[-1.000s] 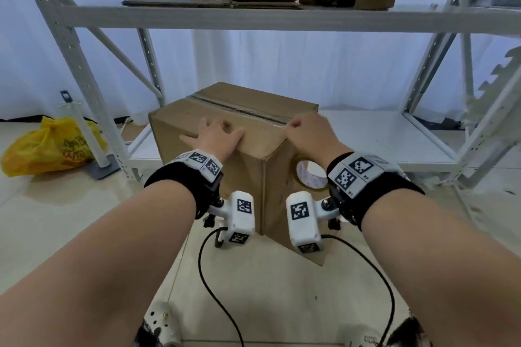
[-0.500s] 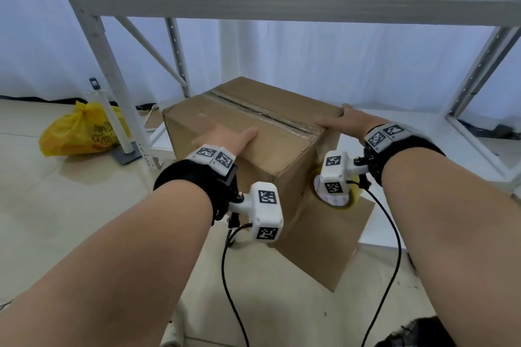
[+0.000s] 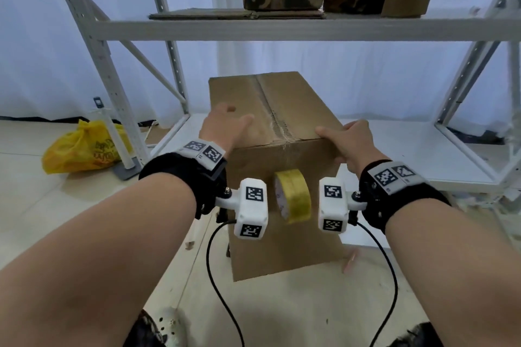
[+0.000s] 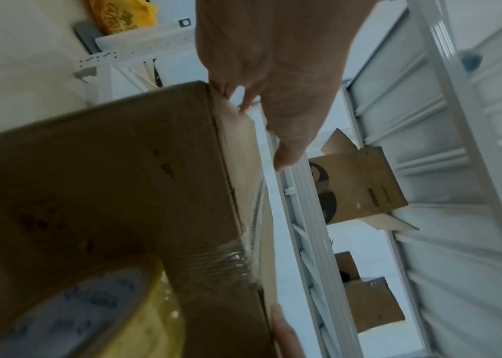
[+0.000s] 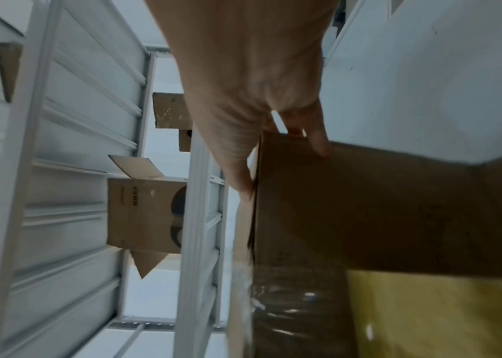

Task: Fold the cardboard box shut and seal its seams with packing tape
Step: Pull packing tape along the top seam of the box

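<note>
Cardboard box (image 3: 284, 177) stands at centre, flaps folded, clear tape along its top seam. Left hand (image 3: 225, 127) lies flat on top at 10 o'clock; right hand (image 3: 349, 144) clamps the 3 o'clock corner (tape roll (image 3: 293, 196) hangs against the front).

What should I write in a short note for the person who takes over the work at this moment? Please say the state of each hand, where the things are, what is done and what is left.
Left hand: open, lying on the top left of the cardboard box.
Right hand: grips the box's near right top corner, thumb on top.
Box: flaps folded shut, its near end overhanging the lower shelf.
Tape roll: hangs against the near face, apparently from the strip stuck there.
Done: tape runs along the top centre seam and over the near edge.
Left: free the roll from the strip. The other seams cannot be seen, so check them and tape any still open.
</note>
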Motion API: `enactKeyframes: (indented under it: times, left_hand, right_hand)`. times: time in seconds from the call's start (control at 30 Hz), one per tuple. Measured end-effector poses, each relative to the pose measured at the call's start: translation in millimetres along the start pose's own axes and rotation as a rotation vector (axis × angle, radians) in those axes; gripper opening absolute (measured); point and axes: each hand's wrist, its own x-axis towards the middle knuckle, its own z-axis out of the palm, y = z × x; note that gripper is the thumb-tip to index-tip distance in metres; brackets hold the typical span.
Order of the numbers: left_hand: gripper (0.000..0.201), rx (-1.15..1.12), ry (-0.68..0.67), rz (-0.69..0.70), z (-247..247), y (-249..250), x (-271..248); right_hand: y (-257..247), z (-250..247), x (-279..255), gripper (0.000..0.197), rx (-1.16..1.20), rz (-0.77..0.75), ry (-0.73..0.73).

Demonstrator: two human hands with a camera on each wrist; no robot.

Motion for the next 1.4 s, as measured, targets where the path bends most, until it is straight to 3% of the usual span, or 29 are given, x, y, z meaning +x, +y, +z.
enactKeyframes:
  times: [0.17,0.27,0.47,0.63,0.8,1.03,1.17,1.27,1.4]
  left_hand:
    - [0.047,0.235,-0.282,0.192,20,-21,1]
    - [0.05,0.412,-0.317,0.339,31,-26,5]
    - [0.057,0.719,-0.385,0.497,40,-27,32]
    - [0.053,0.662,-0.451,0.828,70,-14,28]
    - [0.044,0.601,-0.287,0.893,81,-21,32]
    - [0.056,0.715,-0.201,1.0,88,-26,34]
    - [0.069,0.811,-0.154,0.954,92,-27,29]
    - [0.069,0.799,-0.191,0.952,92,-24,28]
    - [0.065,0.737,-0.36,0.948,78,-21,38]
  right_hand:
    - [21,-19,-11,0.062,-0.312,-0.075,-0.1]
    - [31,-18,-7,0.056,-0.483,-0.09,-0.154]
    - [29,-15,9,0.058,-0.706,-0.17,-0.141]
    - [14,-4,5,0.044,-0.969,-0.276,-0.043]
    - [20,1,8,0.037,-0.993,-0.598,-0.071]
    - [27,10,9,0.047,-1.023,-0.665,0.026]
    - [27,11,12,0.056,-0.898,-0.648,-0.052]
    - [28,11,11,0.06,-0.944,-0.653,-0.075]
    - [29,11,10,0.061,-0.95,-0.625,-0.087]
